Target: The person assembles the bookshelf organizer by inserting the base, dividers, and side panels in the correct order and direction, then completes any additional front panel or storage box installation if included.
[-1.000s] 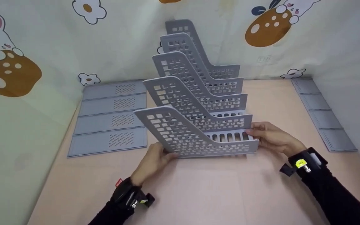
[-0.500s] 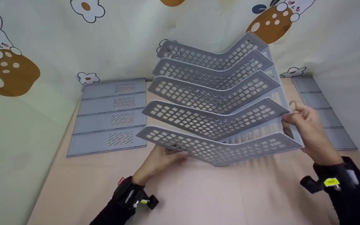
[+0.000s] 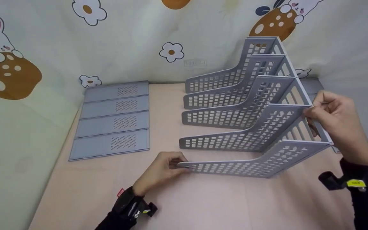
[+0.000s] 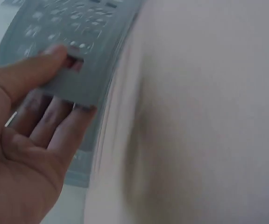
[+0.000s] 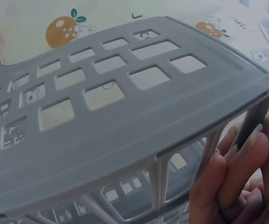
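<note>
A grey file rack [image 3: 279, 158] with several mesh dividers stands tilted in front of me, its tall slotted back turned to the right. My left hand [image 3: 160, 171] pinches the low front end of the nearest divider. In the left wrist view, the thumb lies over the divider's end [image 4: 71, 84] and the fingers are beneath it. My right hand [image 3: 340, 124] grips the rack's back edge, its fingers reaching through a slot. In the right wrist view, those fingers [image 5: 242, 172] curl around the frame beside a perforated side panel [image 5: 125, 126].
Several flat grey panels [image 3: 129, 119] lie in a column on the left of the pink tabletop [image 3: 216, 204]. More grey panels [image 3: 312, 85] lie at the right, mostly hidden by the rack and right hand. A patterned cloth wall [image 3: 133, 41] closes off the back and sides.
The rack has been turned over so its tall back now faces right. My right hand has moved right and up with it; my left hand has shifted to the nearest divider's front end.
</note>
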`<action>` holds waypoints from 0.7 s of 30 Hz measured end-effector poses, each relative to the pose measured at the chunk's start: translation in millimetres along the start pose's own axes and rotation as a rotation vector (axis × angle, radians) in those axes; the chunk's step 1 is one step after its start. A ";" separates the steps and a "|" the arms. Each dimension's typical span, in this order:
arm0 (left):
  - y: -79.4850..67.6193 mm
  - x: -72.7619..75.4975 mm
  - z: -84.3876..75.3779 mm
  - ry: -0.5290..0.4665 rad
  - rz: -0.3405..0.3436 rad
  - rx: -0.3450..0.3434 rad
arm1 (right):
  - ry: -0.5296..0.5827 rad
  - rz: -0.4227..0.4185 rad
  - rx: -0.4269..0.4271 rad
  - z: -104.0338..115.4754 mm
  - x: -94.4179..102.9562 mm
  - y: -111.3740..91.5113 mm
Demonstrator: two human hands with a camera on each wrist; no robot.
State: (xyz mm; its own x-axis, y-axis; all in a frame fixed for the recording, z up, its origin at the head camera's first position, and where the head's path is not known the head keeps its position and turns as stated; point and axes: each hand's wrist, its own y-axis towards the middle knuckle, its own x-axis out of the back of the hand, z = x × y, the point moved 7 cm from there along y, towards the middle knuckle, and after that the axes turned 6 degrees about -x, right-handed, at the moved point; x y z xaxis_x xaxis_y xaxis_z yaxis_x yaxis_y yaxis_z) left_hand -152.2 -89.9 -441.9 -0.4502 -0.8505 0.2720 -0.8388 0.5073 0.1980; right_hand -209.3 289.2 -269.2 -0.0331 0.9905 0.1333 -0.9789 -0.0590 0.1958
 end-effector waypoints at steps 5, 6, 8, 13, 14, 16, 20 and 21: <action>3.2 -2.0 -3.0 0.217 0.046 -0.026 | -0.147 0.045 -0.028 3.7 -14.4 1.6; 2.8 -1.6 -3.8 0.234 0.062 -0.024 | -0.171 0.059 -0.037 3.5 -15.5 1.6; 2.3 0.6 -7.0 0.251 0.107 -0.012 | -0.195 0.083 -0.050 4.0 -15.9 2.2; 0.0 15.8 -16.6 0.239 0.219 0.020 | -0.165 0.163 -0.086 -3.7 -14.4 11.4; -0.2 22.6 -18.2 0.241 0.208 0.022 | -0.162 0.185 -0.093 -5.8 -15.0 14.8; 0.4 40.7 -20.6 0.269 0.132 0.007 | -0.170 0.235 -0.123 -9.9 -16.0 22.1; 0.5 85.1 -15.0 0.419 -0.104 0.017 | -0.252 0.318 -0.180 -12.7 -17.8 35.7; -0.4 95.1 -10.8 0.476 -0.151 0.044 | -0.277 0.328 -0.199 -12.9 -17.9 38.9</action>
State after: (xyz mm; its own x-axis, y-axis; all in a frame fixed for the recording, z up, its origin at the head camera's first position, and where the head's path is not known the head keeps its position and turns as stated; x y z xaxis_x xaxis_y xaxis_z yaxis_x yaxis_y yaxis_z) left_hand -191.3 -169.5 -405.9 -0.1418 -0.7512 0.6447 -0.9004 0.3685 0.2313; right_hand -249.4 270.8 -276.5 -0.3184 0.8515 0.4167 -0.9463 -0.3117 -0.0861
